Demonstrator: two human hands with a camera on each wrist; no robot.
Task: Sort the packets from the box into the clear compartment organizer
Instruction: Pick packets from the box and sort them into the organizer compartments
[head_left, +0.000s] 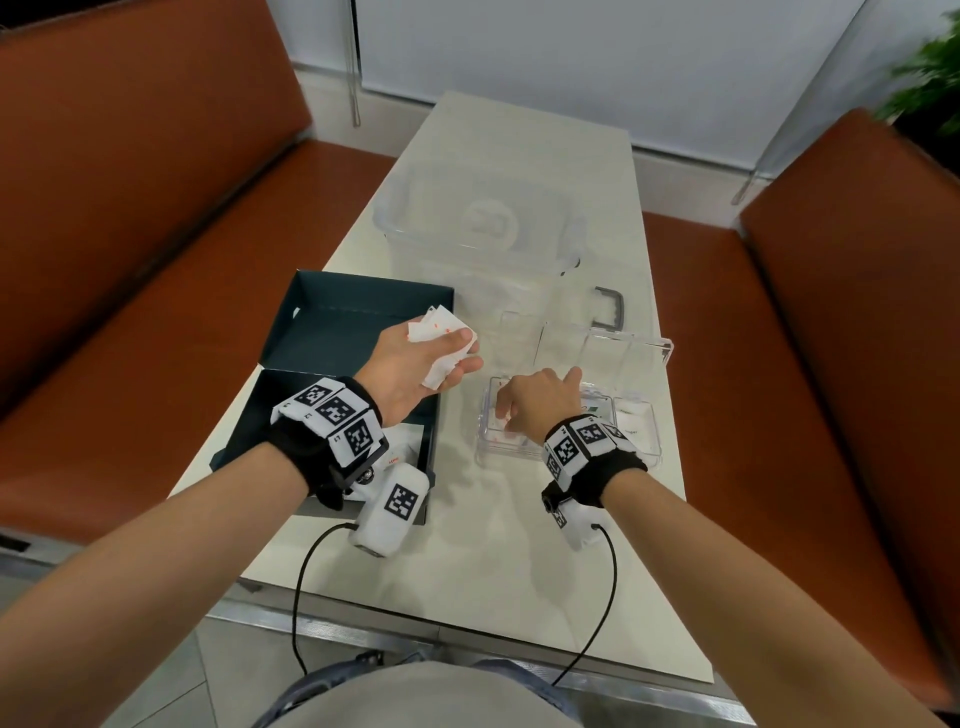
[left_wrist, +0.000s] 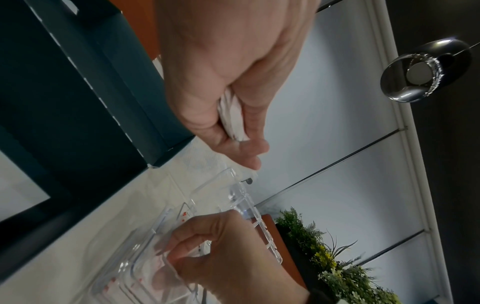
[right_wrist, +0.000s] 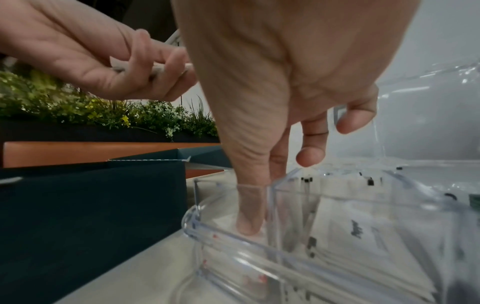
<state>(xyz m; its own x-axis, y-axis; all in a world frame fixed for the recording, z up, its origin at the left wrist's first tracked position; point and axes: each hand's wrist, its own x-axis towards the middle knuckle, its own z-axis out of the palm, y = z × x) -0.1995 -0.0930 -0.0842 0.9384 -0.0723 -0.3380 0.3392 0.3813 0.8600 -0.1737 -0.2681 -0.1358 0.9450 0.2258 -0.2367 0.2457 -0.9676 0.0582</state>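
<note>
Views: While the head view lays out the whole worktop (head_left: 470, 561) from above, only the right wrist view shows a fingertip (right_wrist: 249, 226) of the right hand (head_left: 537, 397) pressed down onto packets inside the organizer's near-left compartment; the left wrist view alone shows the packet edges wedged between thumb and palm.
Left hand: the left hand (head_left: 415, 371) hovers above the far right corner of the dark box (head_left: 332, 332), fingers curled, gripping a small stack of white packets (head_left: 441, 332) with red print.
Right hand: fingers reach down into the clear compartment organizer (head_left: 644, 364), at 4 o'clock from the left hand; whether they pinch a packet I cannot tell.
Packets: some lie in the organizer under and at 3 o'clock of the right hand; more rest in the box at 7 o'clock of the left hand.
Writing: dark lettering on packets in the neighbouring compartment, too blurred to read.
Beyond: a clear lidded container (head_left: 478, 218) at 12 o'clock.
</note>
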